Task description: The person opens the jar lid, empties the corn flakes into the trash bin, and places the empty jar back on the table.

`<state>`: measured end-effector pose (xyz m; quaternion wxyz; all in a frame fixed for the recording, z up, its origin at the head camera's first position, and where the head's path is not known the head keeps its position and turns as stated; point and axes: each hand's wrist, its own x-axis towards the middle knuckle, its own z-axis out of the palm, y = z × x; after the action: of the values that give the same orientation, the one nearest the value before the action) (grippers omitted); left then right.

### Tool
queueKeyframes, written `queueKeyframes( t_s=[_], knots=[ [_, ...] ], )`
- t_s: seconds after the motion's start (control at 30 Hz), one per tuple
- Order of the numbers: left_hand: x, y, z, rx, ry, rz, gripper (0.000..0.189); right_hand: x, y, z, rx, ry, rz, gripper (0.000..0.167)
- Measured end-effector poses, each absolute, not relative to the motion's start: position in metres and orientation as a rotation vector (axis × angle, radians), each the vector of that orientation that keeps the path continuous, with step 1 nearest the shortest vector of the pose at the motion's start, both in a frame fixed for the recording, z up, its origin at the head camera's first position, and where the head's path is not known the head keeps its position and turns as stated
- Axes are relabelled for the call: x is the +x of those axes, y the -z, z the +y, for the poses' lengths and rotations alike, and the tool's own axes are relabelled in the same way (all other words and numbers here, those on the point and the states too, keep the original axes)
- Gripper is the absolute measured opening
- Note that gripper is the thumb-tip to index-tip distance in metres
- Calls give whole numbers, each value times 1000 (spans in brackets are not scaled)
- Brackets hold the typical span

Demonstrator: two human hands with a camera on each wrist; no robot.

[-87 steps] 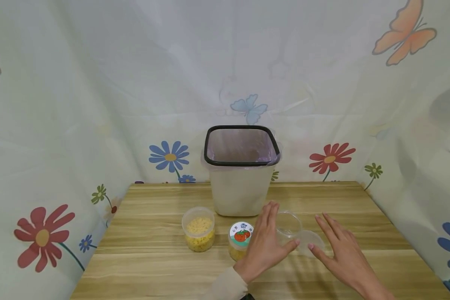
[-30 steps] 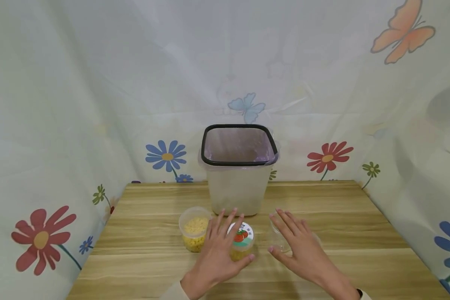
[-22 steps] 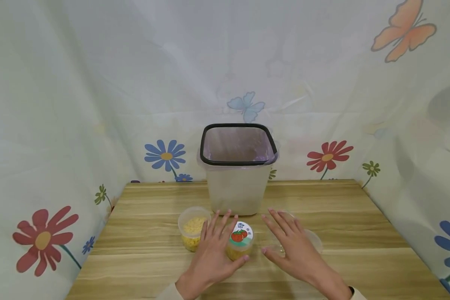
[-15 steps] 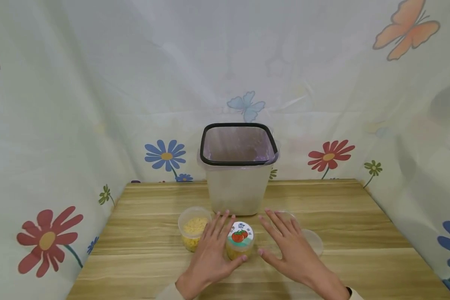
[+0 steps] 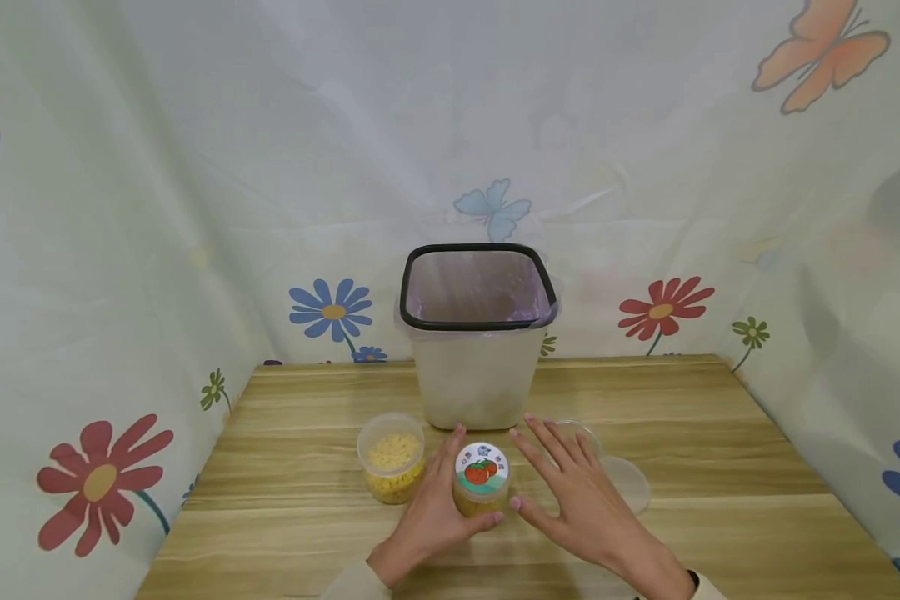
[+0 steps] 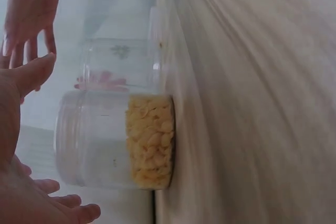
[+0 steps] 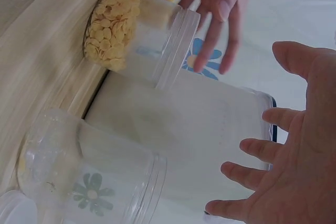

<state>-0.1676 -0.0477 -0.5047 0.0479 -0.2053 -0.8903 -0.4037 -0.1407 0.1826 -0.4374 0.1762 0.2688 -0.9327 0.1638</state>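
Note:
A lidded clear jar (image 5: 482, 483) with a tomato picture on its lid stands in the middle, part filled with yellow flakes (image 7: 111, 30). My left hand (image 5: 429, 515) is at its left side, thumb and fingers spread around it; in the left wrist view a gap shows between the fingers and the jar. My right hand (image 5: 581, 508) hovers with spread fingers to the right, in front of a clear jar (image 7: 94, 166) without flakes. Neither hand holds anything. Left of the lidded jar is an uncovered jar (image 5: 392, 471), also with yellow flakes.
A pale bin (image 5: 476, 375) with a black rim and a plastic liner stands behind the jars. A translucent round lid (image 5: 628, 483) lies on the wooden table (image 5: 307, 533) at the right. Flower-printed cloth (image 5: 330, 167) hangs around the table.
Both hands have moved left from their earlier place on the right. Lately my left hand has shifted slightly right, closer around the lidded jar, its fingers drawn together. The jars stay put.

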Motion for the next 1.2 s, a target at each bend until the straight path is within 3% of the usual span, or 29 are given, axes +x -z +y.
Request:
queueKeyframes(
  t_s=[0.3,1.2],
  knots=[
    [-178,521,-45,-521,1620,-2702,121,-142,439,182,762,-458,-2630,77],
    [-194,545,-45,-523,1678,-2715,110,-148,435,176,792,-518,-2634,78]
  ],
)
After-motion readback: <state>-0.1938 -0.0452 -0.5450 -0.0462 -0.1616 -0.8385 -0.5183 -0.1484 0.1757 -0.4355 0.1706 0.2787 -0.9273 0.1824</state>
